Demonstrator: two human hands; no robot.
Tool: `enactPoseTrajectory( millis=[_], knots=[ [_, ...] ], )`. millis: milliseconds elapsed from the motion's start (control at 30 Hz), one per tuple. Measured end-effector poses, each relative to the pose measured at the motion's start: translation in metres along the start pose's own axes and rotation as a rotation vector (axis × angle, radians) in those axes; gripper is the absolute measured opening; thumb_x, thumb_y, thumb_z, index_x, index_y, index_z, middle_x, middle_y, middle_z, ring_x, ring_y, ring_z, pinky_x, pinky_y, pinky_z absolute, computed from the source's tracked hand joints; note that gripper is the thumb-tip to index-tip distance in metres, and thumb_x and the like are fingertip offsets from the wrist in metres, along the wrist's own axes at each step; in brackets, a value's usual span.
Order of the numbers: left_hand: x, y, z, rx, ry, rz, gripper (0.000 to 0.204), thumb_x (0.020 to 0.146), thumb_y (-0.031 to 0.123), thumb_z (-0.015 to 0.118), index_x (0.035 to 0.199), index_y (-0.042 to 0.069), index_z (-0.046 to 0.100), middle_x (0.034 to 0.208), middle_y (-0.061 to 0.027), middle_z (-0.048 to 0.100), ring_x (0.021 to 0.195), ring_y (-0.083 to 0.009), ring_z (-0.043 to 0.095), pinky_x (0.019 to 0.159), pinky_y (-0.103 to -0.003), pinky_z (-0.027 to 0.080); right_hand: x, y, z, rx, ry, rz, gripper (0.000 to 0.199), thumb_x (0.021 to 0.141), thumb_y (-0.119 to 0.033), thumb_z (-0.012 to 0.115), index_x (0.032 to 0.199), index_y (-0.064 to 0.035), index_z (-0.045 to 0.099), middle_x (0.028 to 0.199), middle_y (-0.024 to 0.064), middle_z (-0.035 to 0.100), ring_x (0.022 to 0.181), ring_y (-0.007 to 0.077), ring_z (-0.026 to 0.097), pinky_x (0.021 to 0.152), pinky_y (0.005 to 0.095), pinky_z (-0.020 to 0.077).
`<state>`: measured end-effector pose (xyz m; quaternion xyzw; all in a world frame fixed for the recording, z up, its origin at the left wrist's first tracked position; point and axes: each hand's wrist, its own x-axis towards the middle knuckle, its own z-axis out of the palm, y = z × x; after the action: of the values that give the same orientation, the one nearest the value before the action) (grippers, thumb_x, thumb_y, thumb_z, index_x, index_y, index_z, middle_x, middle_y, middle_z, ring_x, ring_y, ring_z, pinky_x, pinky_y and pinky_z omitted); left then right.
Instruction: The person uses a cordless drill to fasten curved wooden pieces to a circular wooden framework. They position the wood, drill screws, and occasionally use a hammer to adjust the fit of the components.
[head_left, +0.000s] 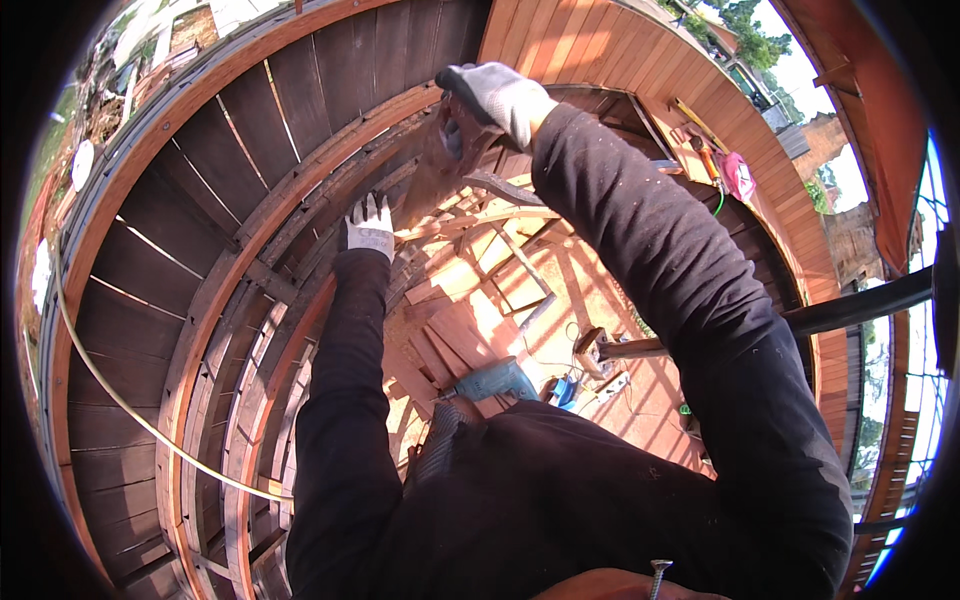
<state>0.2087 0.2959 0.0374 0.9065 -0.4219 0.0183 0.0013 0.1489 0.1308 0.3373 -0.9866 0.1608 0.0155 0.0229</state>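
My right hand (505,100), in a grey-white work glove, is raised at the upper middle with its fingers closed round the grip of what looks like a handsaw (437,170). The saw's broad brownish blade slants down and left toward my other hand; its edge is blurred. My left hand (370,228), gloved the same way, lies with fingers stretched out on the wooden framing, just left of the blade. Its palm side is hidden. Beneath the saw, a curved grey piece (503,188) shows beside my right sleeve.
Curved wooden rails (255,240) and dark planks (150,270) wrap round the left. Below lie board offcuts (450,345), a teal power drill (492,381), a power strip (608,388) and cords. An orange-handled tool (708,160) and pink cloth (738,177) rest on the right ledge.
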Motion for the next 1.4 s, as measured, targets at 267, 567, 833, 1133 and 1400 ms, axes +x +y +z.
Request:
enactPoseTrajectory(
  millis=[267,567,833,1133,1400],
  knots=[
    [-0.005,0.005,0.006,0.040,0.113,0.038,0.060,0.092,0.023,0.048,0.148,0.010,0.030,0.151,-0.0154,0.034,0.134,-0.0318,0.039,0.106,-0.052,0.035,-0.026,-0.002,0.014,0.264,0.200,0.116,0.033,0.091,-0.024,0.055,0.116,-0.0032,0.059,0.103,0.0213,0.067,0.091,0.0394,0.065,0.076,0.0408,0.0512],
    [-0.006,0.002,-0.005,0.028,0.097,0.025,0.059,0.093,0.022,0.044,0.148,0.008,0.029,0.152,-0.0156,0.033,0.135,-0.0319,0.039,0.107,-0.050,0.034,-0.009,-0.011,0.031,0.262,-0.031,0.123,0.033,0.096,-0.028,0.051,0.114,-0.0019,0.059,0.102,0.0142,0.068,0.091,0.0225,0.065,0.079,0.0359,0.0496],
    [-0.009,-0.007,-0.006,-0.029,0.066,0.022,0.058,0.093,0.021,0.042,0.149,0.010,0.031,0.152,-0.0157,0.033,0.134,-0.0321,0.040,0.106,-0.051,0.034,-0.026,0.000,0.042,0.277,0.028,-0.219,0.037,0.080,-0.006,0.065,0.116,-0.0022,0.058,0.096,0.0180,0.066,0.087,0.0334,0.066,0.076,0.0354,0.0528],
    [-0.002,-0.008,0.005,0.014,0.129,0.015,0.057,0.094,0.025,0.043,0.148,0.010,0.032,0.151,-0.0154,0.035,0.131,-0.0328,0.042,0.104,-0.050,0.035,-0.027,-0.044,0.074,1.816,-0.229,0.280,0.027,0.095,-0.021,0.056,0.114,-0.0036,0.060,0.086,0.0102,0.063,0.074,0.0195,0.064,0.059,0.0333,0.0540],
    [-0.010,-0.001,-0.016,-0.013,0.029,0.095,0.058,0.092,0.020,0.044,0.149,0.016,0.032,0.156,-0.0172,0.024,0.139,-0.0348,0.032,0.110,-0.055,0.027,-0.045,-0.034,0.073,1.678,-0.026,0.102,0.025,0.093,-0.024,0.058,0.111,-0.0063,0.059,0.087,0.0109,0.056,0.066,0.0203,0.059,0.054,0.0404,0.0523]
  ],
)
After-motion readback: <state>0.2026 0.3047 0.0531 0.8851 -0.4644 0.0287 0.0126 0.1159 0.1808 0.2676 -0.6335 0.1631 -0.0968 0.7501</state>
